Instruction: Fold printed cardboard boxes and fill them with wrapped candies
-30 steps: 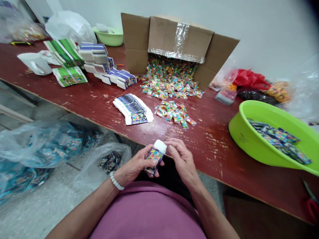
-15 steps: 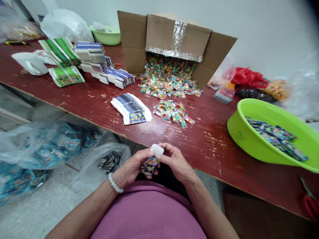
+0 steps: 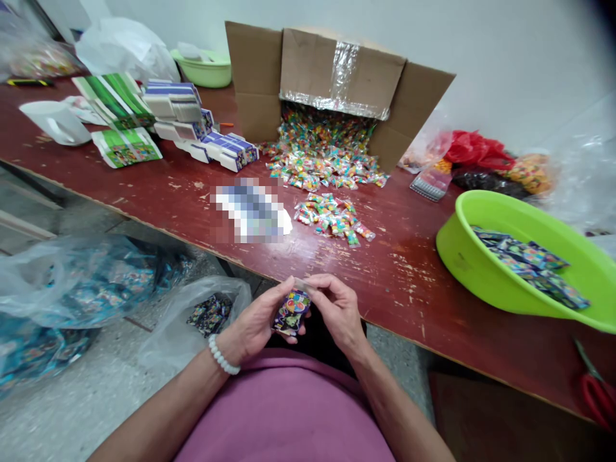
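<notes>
Near the table's front edge, my left hand (image 3: pixel 256 323) is wrapped round a small dark printed candy box (image 3: pixel 292 313), its colourful face turned up. My right hand (image 3: pixel 338 309) pinches the box's top flap between thumb and fingers. Several flat printed cartons lie fanned in a stack (image 3: pixel 253 212) on the table beyond, blurred in this view. Beside them is a small group of wrapped candies (image 3: pixel 332 218). Behind that group, many more wrapped candies (image 3: pixel 325 163) spill from an opened cardboard box (image 3: pixel 341 70).
A green basin (image 3: pixel 510 282) with dark printed packs stands at the right, scissors (image 3: pixel 597 391) near the front right edge. Bundled cartons (image 3: pixel 128 147) and a white mug (image 3: pixel 55 122) sit at left. Plastic bags (image 3: pixel 192 321) of packs rest on the floor below.
The white flap, raised and seen broad before, is now folded down at the box's top edge. My right fingers have moved in over it, and more of the printed face shows.
</notes>
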A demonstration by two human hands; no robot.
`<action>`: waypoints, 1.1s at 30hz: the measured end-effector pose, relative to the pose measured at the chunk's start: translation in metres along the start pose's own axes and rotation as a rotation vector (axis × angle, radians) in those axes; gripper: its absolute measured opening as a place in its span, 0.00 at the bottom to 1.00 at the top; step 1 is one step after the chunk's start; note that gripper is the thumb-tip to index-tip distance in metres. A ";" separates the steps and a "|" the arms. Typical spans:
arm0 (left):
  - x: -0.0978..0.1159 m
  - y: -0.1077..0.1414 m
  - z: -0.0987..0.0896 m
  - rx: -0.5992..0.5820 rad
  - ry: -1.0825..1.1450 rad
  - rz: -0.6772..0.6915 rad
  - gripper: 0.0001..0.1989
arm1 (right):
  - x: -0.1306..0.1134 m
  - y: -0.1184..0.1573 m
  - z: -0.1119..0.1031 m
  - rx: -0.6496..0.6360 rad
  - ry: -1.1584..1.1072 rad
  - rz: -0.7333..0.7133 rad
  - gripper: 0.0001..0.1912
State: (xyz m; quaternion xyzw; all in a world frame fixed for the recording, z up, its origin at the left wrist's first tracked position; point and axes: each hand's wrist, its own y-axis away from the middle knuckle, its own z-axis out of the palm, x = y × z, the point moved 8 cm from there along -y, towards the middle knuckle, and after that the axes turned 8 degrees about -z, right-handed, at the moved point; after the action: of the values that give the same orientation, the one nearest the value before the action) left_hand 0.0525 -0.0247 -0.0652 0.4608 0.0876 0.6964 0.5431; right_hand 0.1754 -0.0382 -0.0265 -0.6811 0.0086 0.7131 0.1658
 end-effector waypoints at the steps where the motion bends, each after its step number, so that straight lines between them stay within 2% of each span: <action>1: -0.001 0.000 0.002 -0.038 0.030 -0.038 0.26 | -0.011 -0.002 0.002 -0.063 0.116 -0.107 0.06; 3: -0.003 0.000 0.004 -0.085 0.072 -0.089 0.29 | -0.023 -0.003 0.007 -0.201 0.246 -0.229 0.06; 5: -0.004 -0.002 0.003 -0.065 0.065 -0.078 0.30 | -0.021 -0.005 0.008 -0.257 0.228 -0.192 0.07; 10: -0.002 -0.005 -0.007 0.122 -0.049 0.040 0.28 | 0.006 -0.007 0.006 -0.180 0.019 0.131 0.09; 16: -0.001 -0.003 -0.002 0.132 -0.071 0.028 0.31 | 0.018 -0.008 0.006 -0.116 -0.042 0.212 0.10; 20: -0.002 -0.005 -0.006 0.146 -0.100 0.037 0.31 | 0.019 -0.008 0.004 -0.085 -0.007 0.189 0.09; 23: -0.003 -0.008 -0.009 0.142 -0.101 0.042 0.30 | 0.016 -0.007 0.004 -0.110 0.072 0.146 0.08; 25: -0.003 -0.009 -0.011 0.137 -0.065 0.032 0.27 | 0.009 -0.005 0.009 -0.166 0.133 0.050 0.07; 28: -0.003 -0.010 -0.013 0.094 0.071 -0.011 0.18 | -0.006 0.005 0.019 -0.239 0.245 -0.178 0.08; 30: -0.003 -0.011 -0.014 0.079 0.202 -0.025 0.14 | -0.010 0.014 0.026 -0.288 0.371 -0.288 0.21; 33: -0.005 -0.013 -0.015 0.074 0.315 -0.034 0.17 | -0.006 0.023 0.035 -0.385 0.647 -0.335 0.46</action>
State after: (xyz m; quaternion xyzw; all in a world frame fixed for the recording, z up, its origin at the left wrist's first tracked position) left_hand 0.0503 -0.0183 -0.0840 0.3640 0.2050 0.7471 0.5169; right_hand 0.1360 -0.0529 -0.0231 -0.8808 -0.1844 0.4138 0.1377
